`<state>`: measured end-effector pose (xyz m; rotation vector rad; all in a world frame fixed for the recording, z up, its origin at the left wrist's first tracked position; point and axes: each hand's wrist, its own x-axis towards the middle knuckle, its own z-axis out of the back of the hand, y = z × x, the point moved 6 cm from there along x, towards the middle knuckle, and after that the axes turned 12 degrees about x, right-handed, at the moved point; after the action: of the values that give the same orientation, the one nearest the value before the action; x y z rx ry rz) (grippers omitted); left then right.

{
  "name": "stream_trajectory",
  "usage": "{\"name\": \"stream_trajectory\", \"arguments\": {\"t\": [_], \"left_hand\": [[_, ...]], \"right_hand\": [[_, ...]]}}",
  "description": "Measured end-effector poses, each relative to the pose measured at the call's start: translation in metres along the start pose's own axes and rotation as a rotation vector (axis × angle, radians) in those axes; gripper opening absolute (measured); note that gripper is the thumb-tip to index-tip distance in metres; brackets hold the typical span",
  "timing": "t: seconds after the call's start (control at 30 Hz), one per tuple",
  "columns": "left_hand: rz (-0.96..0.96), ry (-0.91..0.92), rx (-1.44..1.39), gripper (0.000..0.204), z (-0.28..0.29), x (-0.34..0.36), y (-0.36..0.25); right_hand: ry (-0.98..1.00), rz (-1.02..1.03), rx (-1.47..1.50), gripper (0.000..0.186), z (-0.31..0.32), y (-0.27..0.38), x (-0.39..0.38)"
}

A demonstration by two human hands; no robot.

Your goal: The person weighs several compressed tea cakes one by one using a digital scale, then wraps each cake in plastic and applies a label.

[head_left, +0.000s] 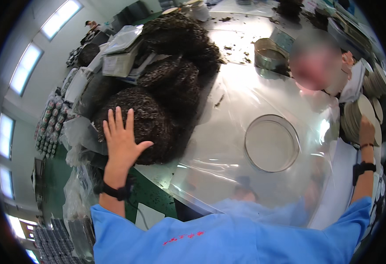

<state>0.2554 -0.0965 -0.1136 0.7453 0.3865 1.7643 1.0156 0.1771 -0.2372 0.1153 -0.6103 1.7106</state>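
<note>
My left hand (122, 134) lies with its fingers spread on a large dark, flaky round cake (149, 119), which looks like dried seaweed. More such cakes are piled behind it. At the far right, my right hand (367, 132) has its fingers closed at the edge of a stack of thin beige discs (355, 115); how many discs it grips is hidden. Between my hands a shallow metal ring (246, 147) rests on the clear film (210, 154) covering the table.
Across the table a person (345, 72) leans in beside another metal ring (270, 61) and a small metal plate (282, 39). Dark flakes lie scattered at the back. Bundled pale packets (121, 59) sit by the cakes. Crumpled plastic bags (79, 136) hang at the left.
</note>
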Motion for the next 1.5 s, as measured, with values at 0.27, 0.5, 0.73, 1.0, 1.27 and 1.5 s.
{"name": "stream_trajectory", "arguments": {"t": [0.27, 0.5, 0.73, 1.0, 1.27, 1.5], "left_hand": [[-0.11, 0.156, -0.094, 0.059, -0.03, 0.008, 0.002], [0.159, -0.038, -0.47, 0.046, 0.059, 0.024, 0.018], [-0.322, -0.205, -0.257, 0.04, 0.089, 0.052, -0.099], [-0.347, -0.529, -0.506, 0.042, 0.149, 0.04, -0.139], [-0.889, 0.152, -1.196, 0.071, 0.066, -0.001, -0.336], [-0.829, 0.273, -0.563, 0.124, 0.03, 0.032, -0.377]], "right_hand": [[-0.409, 0.79, 0.775, 0.033, 0.189, 0.362, -0.075], [-0.37, 0.45, 1.104, 0.023, 0.219, 0.304, -0.063], [-0.522, 0.142, 1.133, 0.022, 0.255, 0.232, -0.057], [-0.654, 0.072, 1.07, 0.029, 0.24, 0.218, -0.07], [0.245, 0.345, 1.028, 0.072, 0.128, 0.331, -0.065], [0.51, 0.403, 0.652, 0.086, 0.102, 0.383, -0.062]]}}
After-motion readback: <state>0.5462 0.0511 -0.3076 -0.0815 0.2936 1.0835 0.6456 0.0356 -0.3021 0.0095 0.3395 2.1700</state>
